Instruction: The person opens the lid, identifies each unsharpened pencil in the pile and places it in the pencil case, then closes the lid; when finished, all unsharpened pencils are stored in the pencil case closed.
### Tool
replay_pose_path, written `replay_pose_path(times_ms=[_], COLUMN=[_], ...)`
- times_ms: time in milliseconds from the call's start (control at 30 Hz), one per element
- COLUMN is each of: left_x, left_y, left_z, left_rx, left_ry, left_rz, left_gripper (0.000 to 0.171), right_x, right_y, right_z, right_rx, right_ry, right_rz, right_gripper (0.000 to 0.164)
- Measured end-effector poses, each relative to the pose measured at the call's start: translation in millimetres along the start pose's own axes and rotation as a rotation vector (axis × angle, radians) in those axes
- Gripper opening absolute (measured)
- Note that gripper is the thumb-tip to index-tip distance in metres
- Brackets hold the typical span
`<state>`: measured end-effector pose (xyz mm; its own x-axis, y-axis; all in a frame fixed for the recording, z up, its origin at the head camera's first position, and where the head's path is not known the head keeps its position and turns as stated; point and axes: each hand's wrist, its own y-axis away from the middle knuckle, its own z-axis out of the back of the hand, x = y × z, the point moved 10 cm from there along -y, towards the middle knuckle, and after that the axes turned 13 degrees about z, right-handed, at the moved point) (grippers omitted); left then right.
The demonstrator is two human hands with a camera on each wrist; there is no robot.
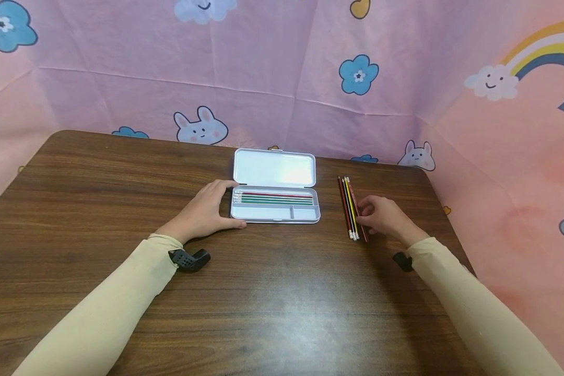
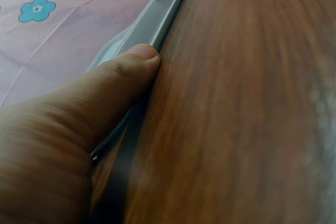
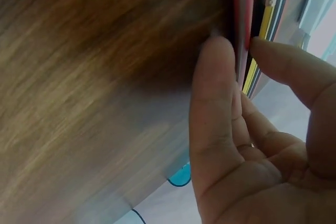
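A white pencil case (image 1: pixel 263 213) lies with its lid (image 1: pixel 272 168) folded back, green and red pencils (image 1: pixel 277 198) in its long rear compartment. My left hand (image 1: pixel 201 210) grips the case's left end, thumb along the front wall and fingers at the rear corner. In the left wrist view the thumb (image 2: pixel 123 69) presses on the case's side. To the right, my right hand (image 1: pixel 383 215) pinches a red pencil (image 3: pixel 243 19) between thumb and fingers. Beside it lie a yellow pencil (image 3: pixel 266 17) and several darker pencils (image 1: pixel 345 206), their eraser ends toward me.
All of this is on a brown wood-grain table (image 1: pixel 282 292). A pink patterned cloth (image 1: pixel 272 78) hangs behind the table and along its right side. The case's front compartments (image 1: pixel 305 212) hold nothing, split by a small divider.
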<state>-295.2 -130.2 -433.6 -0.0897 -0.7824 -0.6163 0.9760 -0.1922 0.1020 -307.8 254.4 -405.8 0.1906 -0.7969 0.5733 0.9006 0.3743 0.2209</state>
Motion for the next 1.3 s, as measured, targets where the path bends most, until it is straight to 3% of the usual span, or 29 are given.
replay_pose_path(times_ms=[200,433,933,1133,1300], left_x=[1.0,1.2,0.2,-0.5,-0.1], left_y=[0.4,0.1,0.3,0.7,1.1], left_z=[-0.6,-0.1,-0.5,0.3,-0.1], left_rx=[0.005,0.009,0.012,0.012,0.017], left_ry=[-0.002,-0.001,0.0,0.004,0.003], left_rz=[0.004,0.013,0.017,0.011,0.016], left_gripper=[0.107,0.106,0.105,0.105,0.105], right_x=[-3,0,-18,1,34], right_y=[3,7,15,10,4], right_z=[1,14,34,40,37], right_rx=[0.008,-0.056,-0.163,-0.244,-0.349], right_ry=[0.058,0.249,0.389,0.435,0.477], right_rz=[0.004,0.054,0.029,0.113,0.297], right_gripper=[0.039,0.031,0.025,0.021,0.019])
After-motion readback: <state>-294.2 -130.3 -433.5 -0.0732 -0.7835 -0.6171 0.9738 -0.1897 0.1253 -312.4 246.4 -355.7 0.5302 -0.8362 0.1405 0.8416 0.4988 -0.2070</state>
